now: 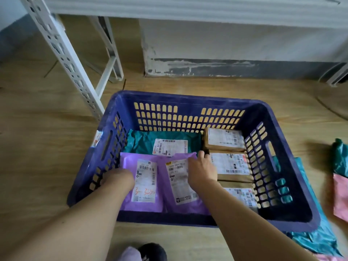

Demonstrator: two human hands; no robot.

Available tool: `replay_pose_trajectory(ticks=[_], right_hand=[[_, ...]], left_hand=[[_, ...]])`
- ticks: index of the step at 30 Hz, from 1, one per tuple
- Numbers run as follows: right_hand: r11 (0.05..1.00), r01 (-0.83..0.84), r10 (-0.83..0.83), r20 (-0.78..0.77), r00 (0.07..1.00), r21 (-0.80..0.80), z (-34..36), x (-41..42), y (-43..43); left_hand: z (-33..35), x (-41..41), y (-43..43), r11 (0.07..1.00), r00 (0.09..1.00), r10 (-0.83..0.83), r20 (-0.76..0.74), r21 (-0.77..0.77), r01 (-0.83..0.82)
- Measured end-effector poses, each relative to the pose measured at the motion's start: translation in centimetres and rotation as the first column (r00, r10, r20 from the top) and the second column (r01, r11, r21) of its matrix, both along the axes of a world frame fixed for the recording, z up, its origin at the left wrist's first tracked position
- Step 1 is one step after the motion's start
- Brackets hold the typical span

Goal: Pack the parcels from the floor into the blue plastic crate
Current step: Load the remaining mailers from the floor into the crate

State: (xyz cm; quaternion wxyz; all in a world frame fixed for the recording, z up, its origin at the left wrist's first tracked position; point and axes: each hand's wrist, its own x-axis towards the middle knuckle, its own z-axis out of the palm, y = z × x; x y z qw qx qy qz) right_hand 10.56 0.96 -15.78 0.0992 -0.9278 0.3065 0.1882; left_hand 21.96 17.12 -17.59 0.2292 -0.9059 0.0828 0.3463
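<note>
Head: purple parcel (178, 185) under right hand (202, 170)

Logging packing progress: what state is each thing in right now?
blue plastic crate: on floor, partly filled.
purple mailers: flat inside, side by side, labels up.
teal mailer: inside, behind them, label up.
brown boxes: three in row along right wall.
left hand: inside crate, fingers hidden.
right hand: on one mailer's far corner, grip unclear.
pink parcel: on floor, unpacked.
teal bags: on floor, unpacked.

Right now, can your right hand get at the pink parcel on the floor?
Probably yes: the pink parcel lies exposed beyond the right wall of the blue crate; the right hand, inside on a purple parcel, must lift out first.
</note>
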Motion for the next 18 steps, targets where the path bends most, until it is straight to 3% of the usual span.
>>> replay_pose_trajectory(ticks=[3, 5, 7, 10, 12, 15, 18], right_hand=[[0.994, -0.079, 0.082, 0.030, 0.996, -0.076, 0.2, 0.4, -0.4], [0.987, -0.144, 0.150, 0.099, 0.984, -0.071, 0.1, 0.4, -0.9], [0.972, -0.236, 0.236, 0.161, 0.958, -0.024, -0.1, 0.6, -1.3], [0.913, -0.394, 0.391, 0.053, 0.919, 0.103, -1.5, 0.9, -1.6], [0.915, -0.318, 0.355, -0.124, 0.927, 0.247, -3.0, 0.8, -1.8], [0.927, -0.176, 0.290, -0.338, 0.895, 0.330, -4.5, 0.3, -2.1], [0.935, -0.277, 0.320, -0.189, 0.928, 0.220, -3.7, 0.8, -1.9]], left_hand=[[0.9, 0.8, -1.9, 0.973, 0.983, -0.181, 0.002, 0.146, 0.179], [1.5, 1.0, -3.7, 0.943, 0.950, -0.311, 0.026, 0.130, 0.306], [1.7, 0.9, -5.3, 0.917, 0.910, -0.395, 0.127, -0.003, 0.398], [1.0, 0.5, -6.0, 0.860, 0.903, -0.382, 0.199, -0.280, 0.426], [-0.2, 0.5, -5.5, 0.883, 0.947, -0.320, 0.025, -0.356, 0.307], [-1.9, 0.7, -4.8, 0.944, 0.932, -0.244, -0.268, -0.286, 0.164], [-2.0, 0.7, -4.6, 0.954, 0.904, -0.267, -0.333, -0.227, 0.198]])
